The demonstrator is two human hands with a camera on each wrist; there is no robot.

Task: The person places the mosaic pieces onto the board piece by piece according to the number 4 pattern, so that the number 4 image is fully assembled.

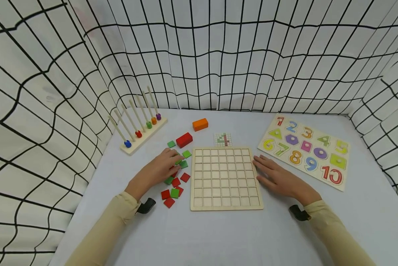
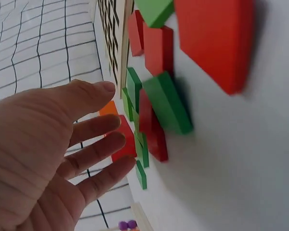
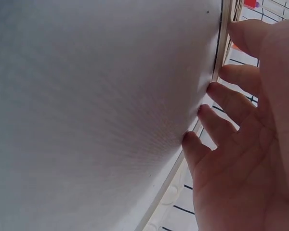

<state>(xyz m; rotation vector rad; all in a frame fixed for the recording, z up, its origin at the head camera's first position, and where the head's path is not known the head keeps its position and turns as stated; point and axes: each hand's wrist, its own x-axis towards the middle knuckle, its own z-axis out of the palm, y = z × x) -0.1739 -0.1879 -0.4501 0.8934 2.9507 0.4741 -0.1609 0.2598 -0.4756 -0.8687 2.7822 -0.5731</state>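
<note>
Over the scatter of small square tiles, my left hand (image 1: 162, 165) hovers with its fingers relaxed and apart. Nothing sits between thumb and fingers in the left wrist view, where a dark green tile (image 2: 167, 103) leans on a red tile (image 2: 156, 144) just beyond the fingertips. My right hand (image 1: 276, 176) lies at the right edge of the wooden grid board (image 1: 227, 211), thumb and fingertips touching its rim. The board's square cells hold no tiles. Some green and red tiles are partly hidden under my left hand in the head view.
Behind the board lie a small pattern card (image 1: 223, 139), a red block (image 1: 184, 140) and an orange block (image 1: 200, 124). A peg rack with coloured beads (image 1: 143, 136) stands at the back left, a number puzzle board (image 1: 305, 150) at the right. Black netting (image 1: 195, 55) surrounds the table.
</note>
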